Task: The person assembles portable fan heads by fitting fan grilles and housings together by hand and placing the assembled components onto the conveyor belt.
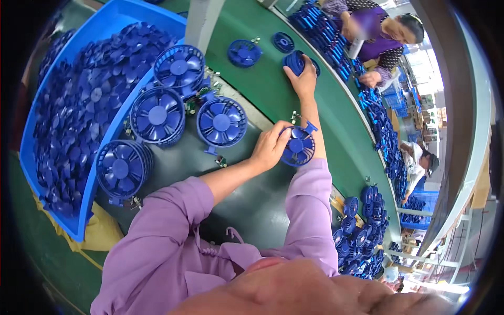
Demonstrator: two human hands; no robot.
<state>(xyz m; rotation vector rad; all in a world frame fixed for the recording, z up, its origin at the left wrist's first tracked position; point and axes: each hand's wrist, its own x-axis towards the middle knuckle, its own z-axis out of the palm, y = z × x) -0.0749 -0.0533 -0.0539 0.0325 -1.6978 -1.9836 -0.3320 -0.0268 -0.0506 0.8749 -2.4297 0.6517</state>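
My left hand (269, 148) grips the edge of a blue fan housing (298, 147), with its blades showing and a small circuit board (295, 116) at its side. Further out, my right hand (304, 79) closes on a round blue fan cover (295, 62) over the green belt; whether several covers are stacked there I cannot tell. Near that hand a flat round blue cover (283, 42) and another fan housing (244, 53) lie on the belt. Left of my left hand stand stacked fan housings with blades, among them one housing (221, 122) with a board dangling.
A large blue bin (90, 178) full of loose fan blades (97, 94) takes up the left. A grey post (203, 21) rises beside it. Many finished-looking blue fans (362, 231) are heaped at the lower right. Across the belt, a co-worker (378, 37) handles blue parts.
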